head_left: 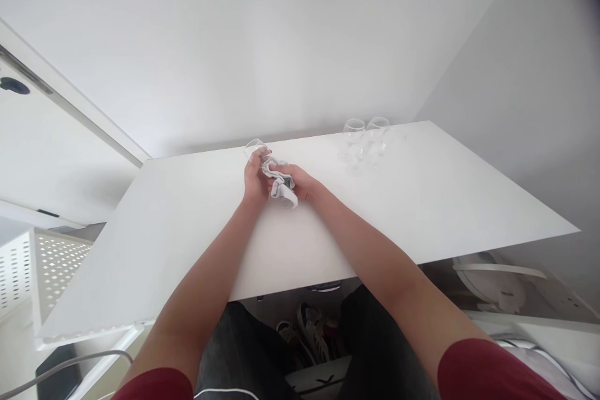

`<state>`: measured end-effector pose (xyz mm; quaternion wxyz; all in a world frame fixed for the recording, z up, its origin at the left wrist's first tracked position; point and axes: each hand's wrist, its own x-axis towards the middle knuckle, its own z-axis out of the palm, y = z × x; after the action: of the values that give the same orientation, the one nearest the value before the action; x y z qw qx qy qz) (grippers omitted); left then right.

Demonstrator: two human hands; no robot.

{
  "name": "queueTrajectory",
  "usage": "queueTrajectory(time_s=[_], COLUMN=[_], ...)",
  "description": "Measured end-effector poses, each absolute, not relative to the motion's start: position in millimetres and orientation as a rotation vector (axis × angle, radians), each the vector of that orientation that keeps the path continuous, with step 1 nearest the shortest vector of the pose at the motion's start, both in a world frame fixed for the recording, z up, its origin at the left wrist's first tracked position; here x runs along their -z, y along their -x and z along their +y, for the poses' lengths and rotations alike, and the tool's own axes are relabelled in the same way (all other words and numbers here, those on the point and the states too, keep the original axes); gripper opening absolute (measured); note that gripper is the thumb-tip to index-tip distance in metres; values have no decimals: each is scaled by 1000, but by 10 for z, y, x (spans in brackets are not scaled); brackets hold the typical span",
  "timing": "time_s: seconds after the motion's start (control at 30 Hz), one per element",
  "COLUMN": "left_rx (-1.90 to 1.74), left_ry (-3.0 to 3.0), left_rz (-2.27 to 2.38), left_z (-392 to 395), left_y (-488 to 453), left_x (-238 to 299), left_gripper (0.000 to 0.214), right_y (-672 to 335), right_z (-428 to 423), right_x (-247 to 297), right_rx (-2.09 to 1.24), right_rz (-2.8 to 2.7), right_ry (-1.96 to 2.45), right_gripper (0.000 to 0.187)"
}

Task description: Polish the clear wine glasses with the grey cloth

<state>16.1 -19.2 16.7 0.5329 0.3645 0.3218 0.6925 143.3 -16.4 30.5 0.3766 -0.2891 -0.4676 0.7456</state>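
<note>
My left hand [255, 176] is closed around a clear stemmed glass [254, 147], whose bowl shows above the fingers. The rest of this glass is hidden by my hands and the cloth. In my right hand [302, 182] is a crumpled whitish cloth [284, 190], pressed against the glass just beside my left fingers, with one end hanging down. Both hands are above the middle of a white tabletop [187, 219]. Off to the right, near the back edge, two clear stemmed glasses [355, 126] stand side by side.
A white wall [281, 44] rises behind the table and a grey wall [525, 100] closes the right side. At left are a door [51, 137] and a perforated white panel [60, 256]. Shoes [314, 331] lie below the table's front edge.
</note>
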Motion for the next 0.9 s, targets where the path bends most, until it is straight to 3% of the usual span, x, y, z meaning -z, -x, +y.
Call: queueTrajectory(time_s=[0.2,0.37,0.67,0.9], left_rx=[-1720,-1707,-1747,-1786], left_ry=[-841,-837,-889,-911], left_rz=[873,852,762,687], left_z=[-208,-205,-147,-143], left_y=[-162,-149,-78,-52], left_x=[-209,-228,-194,-172], left_gripper=[54,50,55,71], right_y=[-1348,-1337,-1396,-1335], right_z=[-153,-144,217,85], right_x=[-247,-229,-6,-35], right_rx=[-1639,-1895,-1285,-1534], right_rz=[-1303,-1131,-715,-966], right_ry=[774,726,1005,876], right_gripper=[42,44,38,36])
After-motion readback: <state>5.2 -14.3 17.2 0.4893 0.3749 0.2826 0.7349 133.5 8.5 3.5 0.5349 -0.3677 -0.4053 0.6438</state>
